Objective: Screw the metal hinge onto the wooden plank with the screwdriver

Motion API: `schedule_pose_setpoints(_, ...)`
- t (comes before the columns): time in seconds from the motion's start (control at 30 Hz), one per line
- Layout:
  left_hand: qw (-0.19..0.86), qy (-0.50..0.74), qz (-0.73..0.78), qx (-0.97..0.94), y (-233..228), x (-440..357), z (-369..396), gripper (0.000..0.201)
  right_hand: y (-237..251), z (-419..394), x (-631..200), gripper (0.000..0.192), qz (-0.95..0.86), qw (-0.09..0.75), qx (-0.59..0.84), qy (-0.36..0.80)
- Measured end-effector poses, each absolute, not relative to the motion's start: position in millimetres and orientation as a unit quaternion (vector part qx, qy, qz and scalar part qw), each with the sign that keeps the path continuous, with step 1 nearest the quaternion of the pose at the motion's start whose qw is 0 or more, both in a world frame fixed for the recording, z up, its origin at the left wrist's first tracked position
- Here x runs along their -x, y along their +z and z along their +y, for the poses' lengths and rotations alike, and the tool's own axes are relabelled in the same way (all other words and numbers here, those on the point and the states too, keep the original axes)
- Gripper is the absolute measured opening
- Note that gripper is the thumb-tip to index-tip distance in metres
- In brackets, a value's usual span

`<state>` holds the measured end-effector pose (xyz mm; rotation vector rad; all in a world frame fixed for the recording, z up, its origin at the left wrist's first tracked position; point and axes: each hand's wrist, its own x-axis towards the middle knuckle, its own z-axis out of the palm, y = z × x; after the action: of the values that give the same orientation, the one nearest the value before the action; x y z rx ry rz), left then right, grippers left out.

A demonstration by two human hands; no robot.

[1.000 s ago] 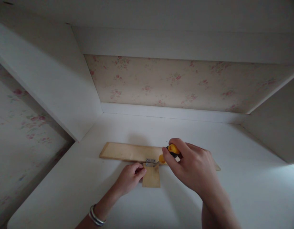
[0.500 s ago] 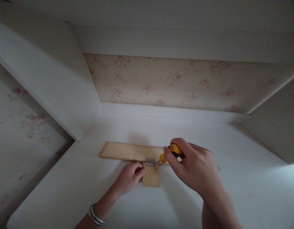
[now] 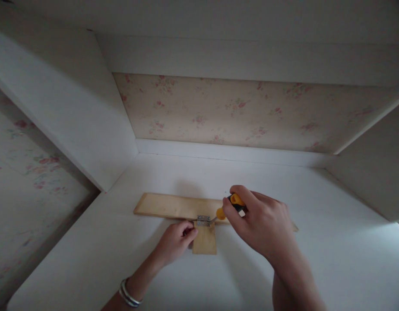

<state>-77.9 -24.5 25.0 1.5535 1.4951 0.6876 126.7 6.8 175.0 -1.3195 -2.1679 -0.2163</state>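
A long pale wooden board (image 3: 173, 206) lies across the white surface. Against its front edge sits a small wooden piece (image 3: 204, 241), and a metal hinge (image 3: 204, 220) spans the two. My left hand (image 3: 176, 239) is closed on the left edge of the small piece, thumb on top and the other fingers partly hidden. In my right hand (image 3: 266, 220) is a yellow and black screwdriver (image 3: 220, 214), held at a slant. Its shaft reaches down to the right side of the hinge; the exact contact at the tip is too small to make out.
White panels (image 3: 76, 108) rise at the left, and another panel (image 3: 374, 172) stands at the right. A low white ledge (image 3: 219, 150) runs along the back below floral wallpaper (image 3: 199, 108). A white overhang (image 3: 219, 56) spans the top.
My right hand has turned slightly on the screwdriver handle, and more of a pale spot on the handle shows. My left hand, the board and the small piece keep their places.
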Motion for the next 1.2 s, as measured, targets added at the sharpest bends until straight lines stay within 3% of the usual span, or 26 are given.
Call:
schedule_pose_setpoints(0.23,0.406,0.279,0.602,-0.628,28.5,76.6,-24.7,0.029,185.1,-1.0,-120.3,0.025,-0.858,0.232,0.457,-0.032)
schedule_pose_setpoints(0.4,0.409,0.279,0.599,-0.629,27.1,77.8,-24.1,0.029,177.3,2.5,-119.0,0.038,-0.829,0.245,0.496,-0.082)
schedule_pose_setpoints(0.57,0.413,0.284,0.598,-0.625,24.6,77.7,-23.9,0.029,179.7,3.1,-118.8,0.023,-0.837,0.270,0.474,-0.030)
schedule_pose_setpoints(1.2,0.420,0.283,0.607,-0.613,25.2,77.0,-24.7,0.031,176.2,3.3,-115.8,0.032,-0.823,0.235,0.516,-0.036)
